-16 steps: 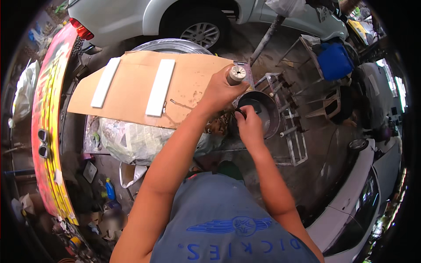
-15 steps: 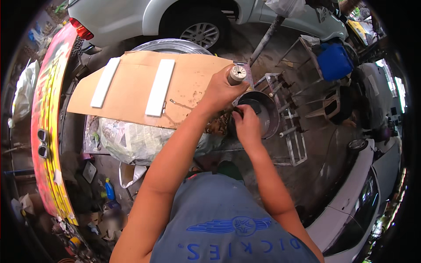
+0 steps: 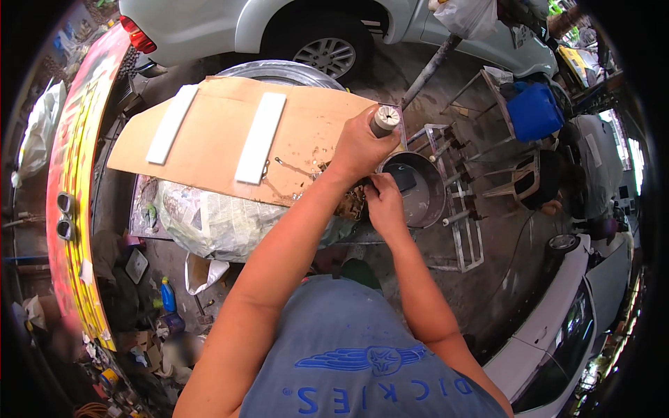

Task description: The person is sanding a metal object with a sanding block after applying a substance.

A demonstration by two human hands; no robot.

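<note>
My left hand is wrapped around an upright dark cylinder with a pale, round, slotted end, above the right end of a brown cardboard sheet. Its lower part is hidden by the hand. Close below and to the right, my right hand has its fingers closed by something dark that I cannot make out. A mottled brown-black patch shows beside it at the sheet's near edge. Two white strips lie across the cardboard, the second further left. Thin dark wire-like pieces and brown stains lie near my left wrist.
A round dark basin stands right of my hands, by a metal frame. Plastic-wrapped stuff bulges under the cardboard. A light pickup stands behind, a long painted board at left, a blue jerrycan at right.
My right hand has moved slightly left, nearer my left wrist, so more of the basin shows. My left hand keeps its hold on the cylinder. The whole view has shifted a little.
</note>
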